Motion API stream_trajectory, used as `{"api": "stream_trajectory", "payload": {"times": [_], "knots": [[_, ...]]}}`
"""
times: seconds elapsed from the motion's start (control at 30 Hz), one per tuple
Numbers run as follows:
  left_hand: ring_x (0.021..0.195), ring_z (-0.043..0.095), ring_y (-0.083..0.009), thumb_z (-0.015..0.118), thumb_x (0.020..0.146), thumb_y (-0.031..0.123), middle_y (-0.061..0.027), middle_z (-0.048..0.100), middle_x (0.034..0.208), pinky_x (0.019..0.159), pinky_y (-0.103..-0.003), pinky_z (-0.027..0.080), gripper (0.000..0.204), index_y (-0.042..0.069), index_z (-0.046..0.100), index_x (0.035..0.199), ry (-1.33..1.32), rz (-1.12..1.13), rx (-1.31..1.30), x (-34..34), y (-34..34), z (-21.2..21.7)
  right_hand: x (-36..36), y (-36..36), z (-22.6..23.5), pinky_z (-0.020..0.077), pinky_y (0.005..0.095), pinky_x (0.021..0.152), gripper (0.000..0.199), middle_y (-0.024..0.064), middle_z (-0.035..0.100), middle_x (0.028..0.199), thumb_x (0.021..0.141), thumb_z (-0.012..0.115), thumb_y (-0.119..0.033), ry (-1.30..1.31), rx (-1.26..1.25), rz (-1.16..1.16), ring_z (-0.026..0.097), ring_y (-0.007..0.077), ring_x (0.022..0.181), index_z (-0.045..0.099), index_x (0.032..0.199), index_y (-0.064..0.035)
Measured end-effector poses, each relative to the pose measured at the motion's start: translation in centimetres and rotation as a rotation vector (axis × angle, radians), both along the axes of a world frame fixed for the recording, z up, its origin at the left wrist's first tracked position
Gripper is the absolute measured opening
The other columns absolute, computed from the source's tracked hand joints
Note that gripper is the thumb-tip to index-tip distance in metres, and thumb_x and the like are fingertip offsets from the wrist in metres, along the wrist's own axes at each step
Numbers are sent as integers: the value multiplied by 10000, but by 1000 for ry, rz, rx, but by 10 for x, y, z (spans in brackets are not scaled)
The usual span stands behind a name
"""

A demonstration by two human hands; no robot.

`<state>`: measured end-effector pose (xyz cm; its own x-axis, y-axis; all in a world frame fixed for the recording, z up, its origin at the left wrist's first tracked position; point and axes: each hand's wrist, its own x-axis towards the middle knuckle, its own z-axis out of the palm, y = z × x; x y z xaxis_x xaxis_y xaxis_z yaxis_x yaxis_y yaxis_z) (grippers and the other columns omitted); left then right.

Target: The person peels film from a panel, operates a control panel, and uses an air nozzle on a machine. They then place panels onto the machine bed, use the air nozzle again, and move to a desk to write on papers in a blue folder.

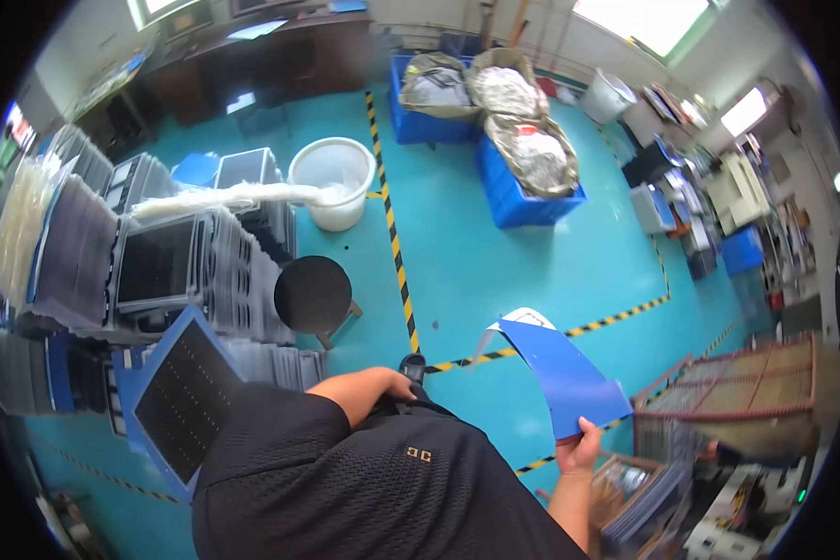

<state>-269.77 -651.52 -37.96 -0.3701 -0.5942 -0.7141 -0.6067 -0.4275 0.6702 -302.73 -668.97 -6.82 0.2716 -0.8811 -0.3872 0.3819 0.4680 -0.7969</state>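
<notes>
Teal floor [495, 261], black stool [314, 295], white bucket [332, 182], blue crates [518, 196]

White bucket [331, 182], black stool [314, 294]

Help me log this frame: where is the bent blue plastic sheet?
In the head view the bent blue plastic sheet is lower right, pinched at its bottom edge by the right hand, above the teal floor.

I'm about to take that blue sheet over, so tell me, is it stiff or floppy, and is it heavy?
Probably flexible: the blue sheet curves and curls over at its far end while the right hand pinches only its near edge. Likely light, since that one-handed grip holds it up. It may sag or flap if carried flat, so supporting it with two hands seems safer.
</notes>
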Motion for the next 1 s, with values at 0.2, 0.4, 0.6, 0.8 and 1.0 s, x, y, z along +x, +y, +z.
{"api": "stream_trajectory", "payload": {"times": [0.2, 0.4, 0.6, 0.8, 1.0], "knots": [[1288, 558, -369, 633, 924, 575, -173, 579, 1424, 985, -546, 516, 726, 61, 558, 1431, 13, 519, 311, 188, -118, 92, 138, -217, -14, 612, 403, 824, 361, 119, 707, 1124, 895, 542, -84, 5, 134, 202, 725, 262, 967, 585, 1246, -13], [1342, 489, -380, 636, 908, 632, -143, 442, 1555, 1030, -614, 439, 773, 202, 455, 1524, 60, 1021, 400, 358, -156, 34, 373, -428, -31, 562, 438, 943, 346, 127, 678, 1147, 887, 549, -26, 17, 106, 519, 683, 279, 1062, 578, 1230, 14], [1402, 446, -415, 523, 917, 745, -239, 423, 1552, 1100, -589, 392, 931, 65, 401, 1541, 307, 1436, 636, 409, -241, 89, 663, -574, 21, 532, 440, 986, 418, 142, 651, 1222, 892, 554, -5, 2, 71, 940, 657, 286, 1105, 533, 1307, 39], [1254, 579, -286, 537, 989, 550, -179, 598, 1386, 1035, -407, 455, 687, -3, 560, 1395, 327, 1624, 391, 567, -372, 88, 969, -660, 44, 548, 455, 963, 428, 133, 671, 1197, 893, 589, -35, -36, -24, 1278, 679, 289, 1082, 540, 1316, 8], [1186, 612, -218, 597, 998, 526, -81, 645, 1301, 998, -376, 491, 650, 64, 489, 1442, 913, 1997, -336, 867, -475, 146, 1215, -636, 53, 502, 451, 1035, 405, 124, 669, 1255, 909, 649, -57, -219, 137, 1492, 650, 280, 1170, 580, 1302, 8]]}}
